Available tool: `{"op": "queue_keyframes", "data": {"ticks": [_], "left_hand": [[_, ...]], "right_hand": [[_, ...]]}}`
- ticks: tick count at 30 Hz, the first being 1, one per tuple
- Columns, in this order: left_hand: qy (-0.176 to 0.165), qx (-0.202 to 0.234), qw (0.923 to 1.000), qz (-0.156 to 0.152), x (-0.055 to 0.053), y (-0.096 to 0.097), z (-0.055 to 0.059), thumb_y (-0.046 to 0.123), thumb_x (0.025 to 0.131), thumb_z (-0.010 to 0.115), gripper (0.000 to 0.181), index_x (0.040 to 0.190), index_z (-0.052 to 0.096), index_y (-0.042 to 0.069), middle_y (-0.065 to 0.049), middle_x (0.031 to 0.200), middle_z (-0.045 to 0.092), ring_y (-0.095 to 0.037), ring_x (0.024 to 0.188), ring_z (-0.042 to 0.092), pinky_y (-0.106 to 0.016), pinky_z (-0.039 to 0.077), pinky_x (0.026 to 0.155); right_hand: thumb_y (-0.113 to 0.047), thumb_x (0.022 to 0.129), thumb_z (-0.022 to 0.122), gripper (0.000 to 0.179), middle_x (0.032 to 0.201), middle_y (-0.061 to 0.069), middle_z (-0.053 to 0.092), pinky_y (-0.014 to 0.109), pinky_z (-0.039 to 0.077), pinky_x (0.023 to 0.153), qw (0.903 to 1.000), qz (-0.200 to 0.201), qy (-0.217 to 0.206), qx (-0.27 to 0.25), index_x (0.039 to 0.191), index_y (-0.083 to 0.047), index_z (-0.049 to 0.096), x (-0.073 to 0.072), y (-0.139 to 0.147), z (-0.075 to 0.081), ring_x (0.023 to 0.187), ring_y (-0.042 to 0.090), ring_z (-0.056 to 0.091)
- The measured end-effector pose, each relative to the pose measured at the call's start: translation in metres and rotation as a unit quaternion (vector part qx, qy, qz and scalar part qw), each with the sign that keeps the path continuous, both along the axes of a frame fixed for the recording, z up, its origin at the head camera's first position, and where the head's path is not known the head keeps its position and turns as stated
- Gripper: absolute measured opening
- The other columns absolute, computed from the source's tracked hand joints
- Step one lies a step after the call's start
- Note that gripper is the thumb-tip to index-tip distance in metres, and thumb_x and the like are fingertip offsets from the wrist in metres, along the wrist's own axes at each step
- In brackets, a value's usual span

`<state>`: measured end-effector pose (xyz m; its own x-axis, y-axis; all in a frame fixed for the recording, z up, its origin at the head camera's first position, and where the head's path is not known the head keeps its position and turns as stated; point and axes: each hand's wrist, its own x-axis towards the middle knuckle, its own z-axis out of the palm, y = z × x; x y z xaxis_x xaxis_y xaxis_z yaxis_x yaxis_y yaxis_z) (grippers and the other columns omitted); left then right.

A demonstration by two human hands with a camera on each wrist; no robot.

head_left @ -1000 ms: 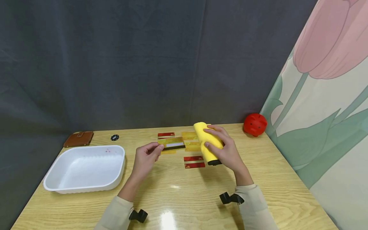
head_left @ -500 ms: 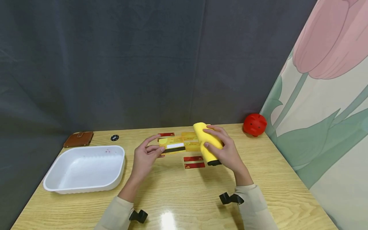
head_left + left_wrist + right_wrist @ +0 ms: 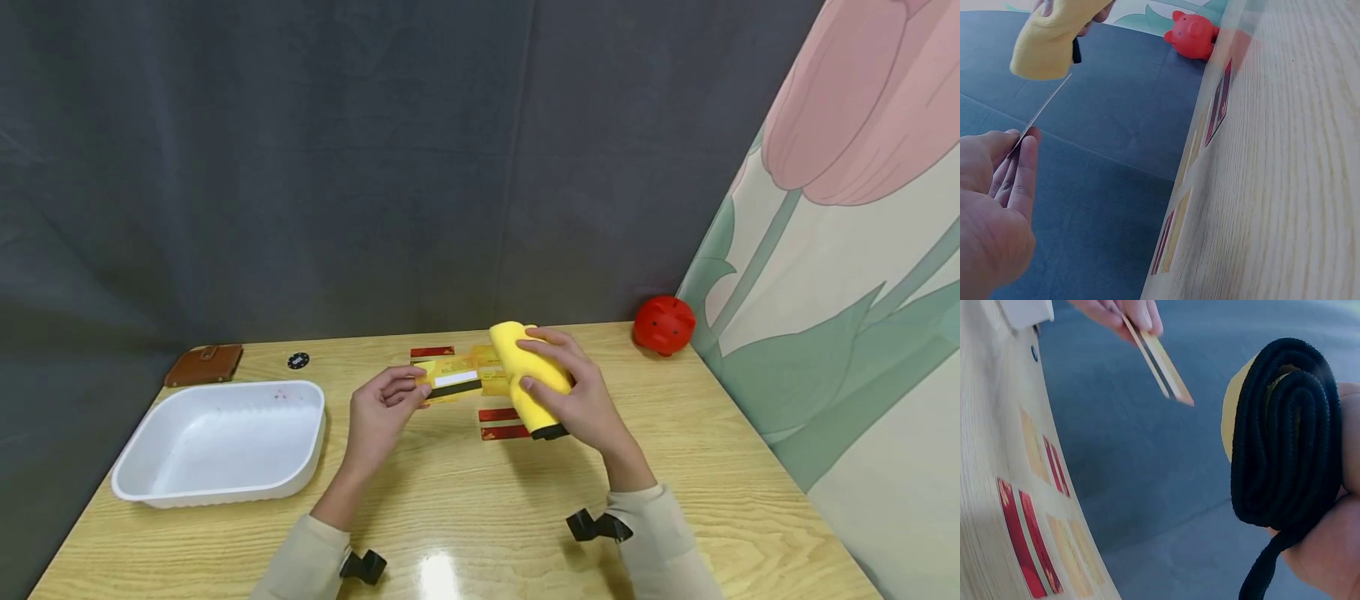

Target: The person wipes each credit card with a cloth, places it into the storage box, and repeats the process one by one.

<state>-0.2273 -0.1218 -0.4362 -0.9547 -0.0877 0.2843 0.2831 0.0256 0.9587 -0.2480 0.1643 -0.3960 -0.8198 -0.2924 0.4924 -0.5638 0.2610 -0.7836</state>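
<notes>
Between thumb and fingers, my left hand point(image 3: 382, 412) pinches a yellow bank card point(image 3: 453, 377) by its left edge, above the table. The card's face with the dark stripe and white strip shows in the head view; the left wrist view sees it nearly edge-on. My right hand point(image 3: 577, 396) grips a rolled yellow cloth point(image 3: 525, 375) with dark edging, just right of the card. In the right wrist view the cloth's coiled dark end point(image 3: 1288, 434) shows. Below lie red cards point(image 3: 504, 424) and yellow cards point(image 3: 489, 371), partly hidden by the hands, card and cloth.
A white plastic tray point(image 3: 315, 450) stands at the left. Behind it lie a brown wallet point(image 3: 204, 365) and a black poker chip point(image 3: 298, 360). The red piggy bank point(image 3: 664, 325) sits at the back right, near the patterned wall. A dark curtain point(image 3: 375, 208) hangs behind the table.
The left hand first turned the card's striped face more toward the head camera. Then the right hand moved slightly left with the cloth, bringing it closer to the card.
</notes>
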Motion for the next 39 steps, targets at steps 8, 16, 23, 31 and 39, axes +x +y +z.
{"op": "queue_keyframes", "data": {"ticks": [8, 16, 23, 31, 39], "left_hand": [[-0.005, 0.007, 0.9999, 0.006, 0.0, 0.004, -0.002, 0.006, 0.091, 0.079, 0.027, 0.116, 0.071, 0.002, -0.024, 0.1, 0.076, -0.013, 0.08, 0.077, -0.033, 0.065, 0.077], [0.029, 0.035, 0.999, -0.007, 0.002, 0.011, -0.003, -0.002, 0.094, 0.072, 0.026, 0.119, 0.067, -0.003, -0.027, 0.103, 0.073, -0.009, 0.084, 0.075, -0.028, 0.065, 0.075], [0.038, 0.044, 0.9983, -0.003, 0.003, 0.016, -0.005, -0.002, 0.094, 0.072, 0.026, 0.119, 0.066, -0.004, -0.028, 0.104, 0.071, -0.008, 0.083, 0.074, -0.025, 0.064, 0.075], [0.045, 0.043, 0.9981, -0.005, 0.008, 0.021, -0.004, -0.002, 0.093, 0.073, 0.024, 0.116, 0.067, -0.004, -0.026, 0.102, 0.071, -0.008, 0.081, 0.073, -0.022, 0.063, 0.074], [0.037, 0.036, 0.9987, 0.003, 0.008, 0.02, -0.002, -0.001, 0.093, 0.073, 0.023, 0.116, 0.068, 0.0, -0.018, 0.098, 0.074, -0.008, 0.08, 0.073, -0.022, 0.062, 0.074]], "right_hand": [[-0.007, 0.091, 0.078, 0.045, 0.149, 0.003, 0.053, 0.025, 0.055, 0.081, 0.9984, 0.05, 0.022, 0.014, 0.134, -0.018, 0.069, 0.015, -0.029, 0.001, 0.124, 0.021, 0.056], [-0.012, 0.092, 0.079, 0.044, 0.151, 0.004, 0.053, 0.024, 0.054, 0.081, 0.996, 0.047, 0.037, 0.067, 0.134, -0.019, 0.07, 0.017, -0.052, -0.011, 0.127, 0.027, 0.057], [-0.012, 0.091, 0.08, 0.044, 0.152, 0.004, 0.052, 0.024, 0.055, 0.08, 0.9956, 0.018, 0.03, 0.086, 0.133, -0.021, 0.071, 0.016, -0.057, -0.017, 0.125, 0.026, 0.058], [-0.012, 0.091, 0.08, 0.043, 0.151, 0.004, 0.053, 0.025, 0.055, 0.082, 0.9946, -0.009, 0.027, 0.1, 0.133, -0.022, 0.071, 0.011, -0.05, -0.017, 0.136, 0.031, 0.053], [-0.012, 0.092, 0.079, 0.044, 0.151, 0.006, 0.053, 0.022, 0.056, 0.083, 0.9979, -0.022, 0.008, 0.061, 0.134, -0.02, 0.07, -0.002, -0.027, -0.017, 0.123, 0.028, 0.061]]}}
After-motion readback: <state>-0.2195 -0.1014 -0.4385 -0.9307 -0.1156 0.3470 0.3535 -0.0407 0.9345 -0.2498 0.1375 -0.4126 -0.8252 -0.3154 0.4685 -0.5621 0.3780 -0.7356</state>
